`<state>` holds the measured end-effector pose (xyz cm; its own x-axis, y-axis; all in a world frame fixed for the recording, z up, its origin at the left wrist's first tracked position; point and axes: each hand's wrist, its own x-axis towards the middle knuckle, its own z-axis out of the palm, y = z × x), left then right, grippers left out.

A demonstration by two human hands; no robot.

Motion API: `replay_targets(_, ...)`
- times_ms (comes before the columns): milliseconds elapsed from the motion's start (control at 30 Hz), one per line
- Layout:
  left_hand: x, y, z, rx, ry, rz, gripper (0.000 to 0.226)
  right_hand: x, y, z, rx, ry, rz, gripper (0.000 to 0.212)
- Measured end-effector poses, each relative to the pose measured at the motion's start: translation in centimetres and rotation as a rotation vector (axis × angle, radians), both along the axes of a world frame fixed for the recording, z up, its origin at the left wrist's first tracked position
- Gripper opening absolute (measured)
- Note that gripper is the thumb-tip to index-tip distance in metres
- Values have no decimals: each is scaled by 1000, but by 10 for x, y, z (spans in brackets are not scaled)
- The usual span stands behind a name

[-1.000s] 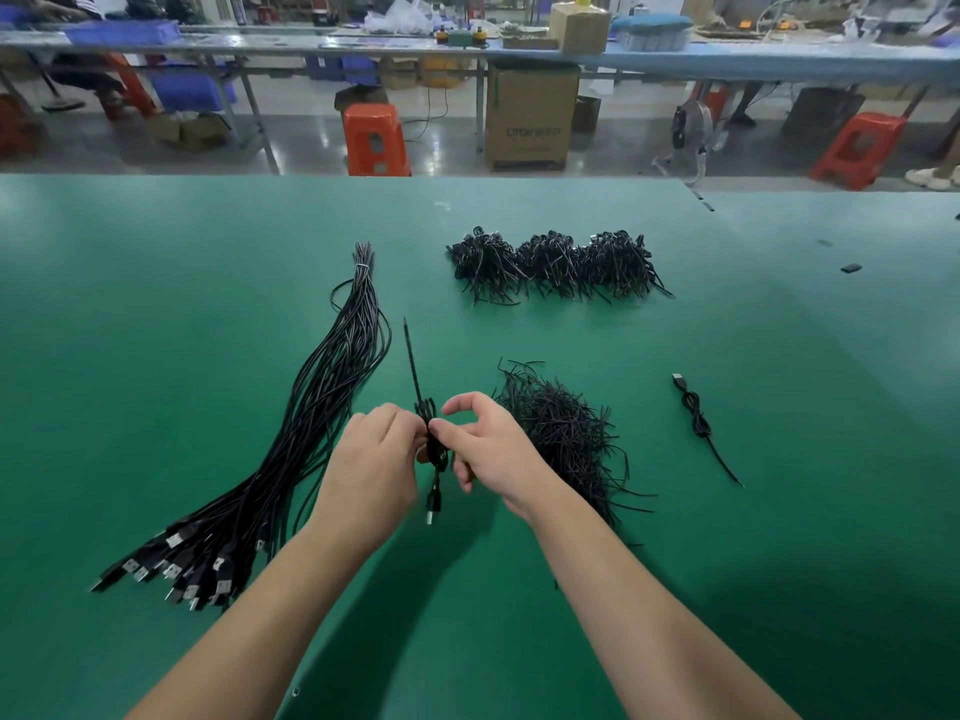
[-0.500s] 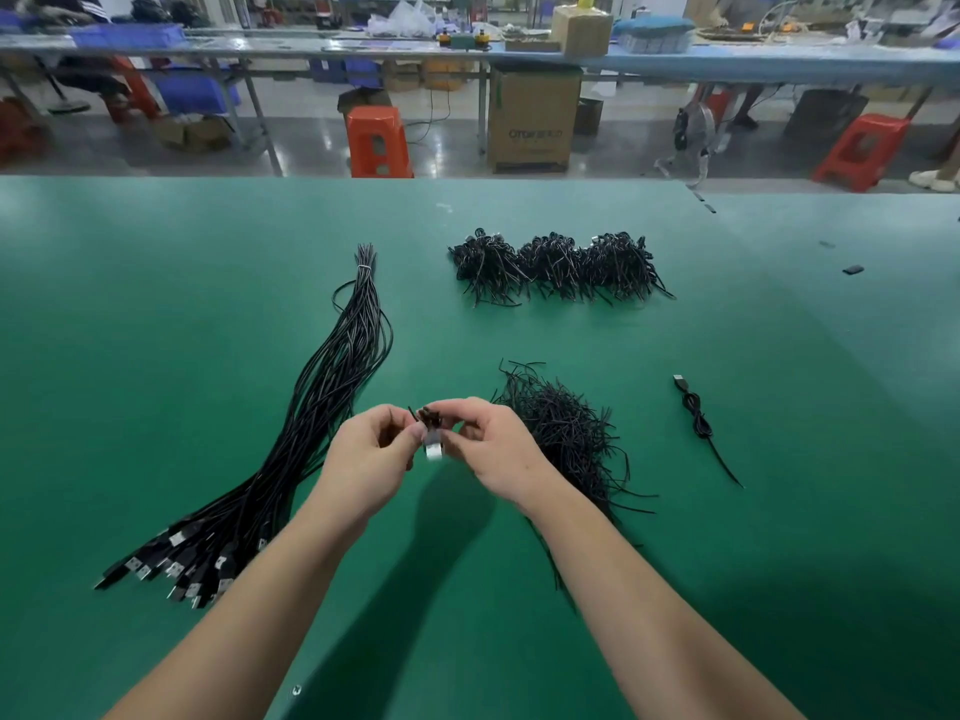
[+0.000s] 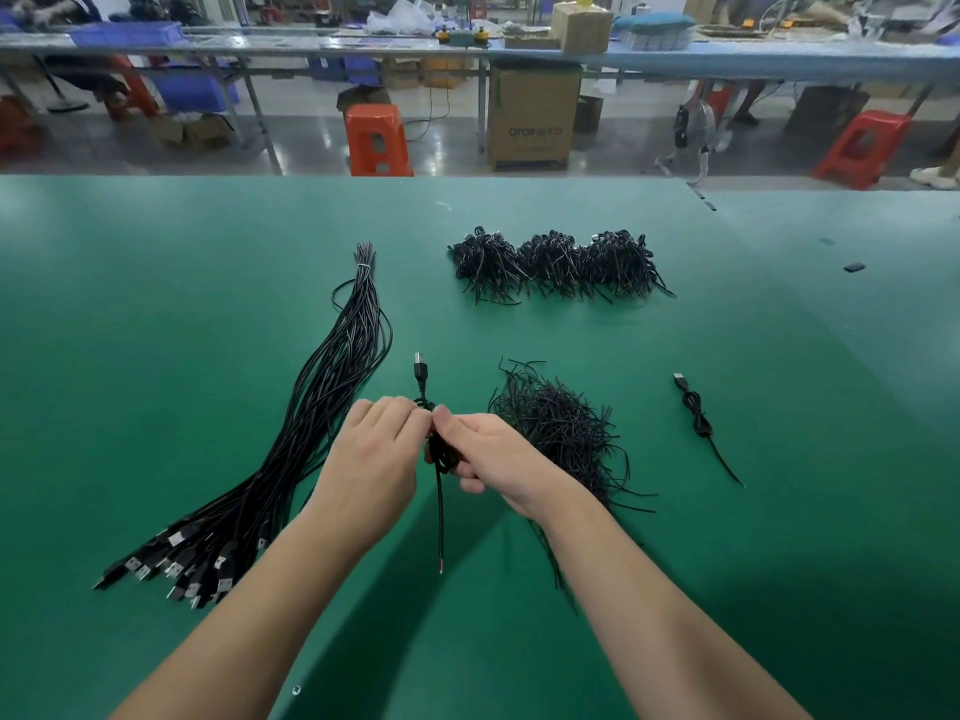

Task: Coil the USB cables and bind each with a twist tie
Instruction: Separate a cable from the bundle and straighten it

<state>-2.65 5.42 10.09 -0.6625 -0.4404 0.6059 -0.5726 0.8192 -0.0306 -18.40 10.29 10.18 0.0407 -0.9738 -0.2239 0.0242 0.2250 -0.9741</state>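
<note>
Cardboard box (image 3: 535, 116) under far bench: print "OTOR", rest illegible.

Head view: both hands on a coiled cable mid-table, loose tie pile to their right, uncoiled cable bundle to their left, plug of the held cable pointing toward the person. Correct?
Wrong on one point. In the head view, the plug of the held cable points away from the person; the bare tail hangs toward them. Left hand, right hand, tie pile and bundle are as stated.

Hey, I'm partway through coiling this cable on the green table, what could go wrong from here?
1. The coil is pinched between both hands; easing either grip before it is tied may let the loops spring open.
2. The free tail hangs toward the table and could snag.
3. The tie pile sits right beside your right hand; reaching in may scatter or tangle ties.
</note>
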Motion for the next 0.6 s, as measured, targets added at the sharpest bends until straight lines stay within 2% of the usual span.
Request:
replay_targets(167, 1, -5, 2, 50, 33, -18, 13, -3, 1, -2, -86, 51, 71, 26)
replay_targets(333, -2, -1, 3, 178, 97, -7, 7, -3, -1, -11, -103, 111, -8, 30)
replay_targets(467, -1, 3, 5, 426, 252, 10, 7, -6, 2, -12, -155, 72, -47, 25)
replay_targets(600, -2, 4, 8, 523, 350, -11, 7, -6, 2, -9, -188, 23, -39, 27)
